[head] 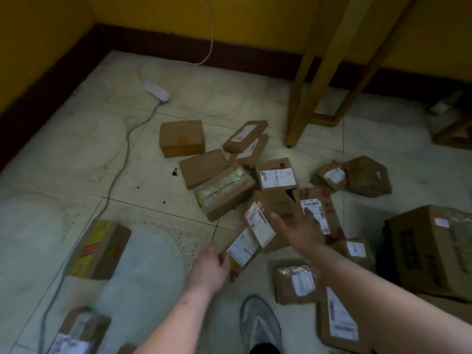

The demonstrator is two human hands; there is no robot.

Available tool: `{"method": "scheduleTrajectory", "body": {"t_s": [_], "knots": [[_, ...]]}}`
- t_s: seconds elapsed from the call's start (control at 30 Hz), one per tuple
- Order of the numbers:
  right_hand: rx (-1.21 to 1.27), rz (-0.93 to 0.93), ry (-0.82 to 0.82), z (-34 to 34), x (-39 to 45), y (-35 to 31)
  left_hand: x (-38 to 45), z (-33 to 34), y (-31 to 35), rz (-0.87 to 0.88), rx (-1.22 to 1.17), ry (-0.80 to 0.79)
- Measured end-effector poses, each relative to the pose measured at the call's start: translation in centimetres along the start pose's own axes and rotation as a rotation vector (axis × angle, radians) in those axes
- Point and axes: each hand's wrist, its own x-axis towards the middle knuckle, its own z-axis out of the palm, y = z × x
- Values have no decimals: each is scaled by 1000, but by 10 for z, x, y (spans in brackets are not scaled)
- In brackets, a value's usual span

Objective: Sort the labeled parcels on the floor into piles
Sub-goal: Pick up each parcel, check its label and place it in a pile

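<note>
Left hand (210, 268) fingers curl on a labelled parcel (241, 249); right hand (301, 229), fingers spread, reaches just beyond it.

The parcels (224, 195) are brown cardboard with white labels printed in black. One box (98, 249) near the floor's left edge shows yellow, red and green print, seemingly stripes. The floor (76, 154) is pale grey-green tile with dark specks. The walls (158, 14) are yellow above a dark maroon skirting (229, 51). The shoe (260, 325) is grey and white.
</note>
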Motion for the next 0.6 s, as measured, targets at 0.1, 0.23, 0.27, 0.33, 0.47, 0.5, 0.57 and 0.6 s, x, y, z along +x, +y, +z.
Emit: {"method": "scheduleTrajectory", "body": {"t_s": [0.1, 0.23, 0.27, 0.33, 0.47, 0.5, 0.57, 0.6], "knots": [[124, 138, 21, 10, 69, 25, 73, 43, 19, -94, -270, -38], [188, 286, -65, 23, 124, 66, 139, 103, 43, -274, -639, -186], [251, 335, -112, 26, 131, 73, 147, 113, 52, -302, -776, -250], [354, 378, -191, 30, 137, 84, 152, 125, 68, -341, -966, -280], [469, 323, -174, 1, 117, 93, 128, 108, 101, -244, -991, -159], [481, 286, -158, -14, 105, 91, 115, 96, 110, -226, -1001, -159], [581, 200, -144, -51, 76, 83, 83, 66, 135, -178, -1042, -186], [643, 154, -146, -73, 57, 77, 63, 51, 150, -150, -1054, -188]]}}
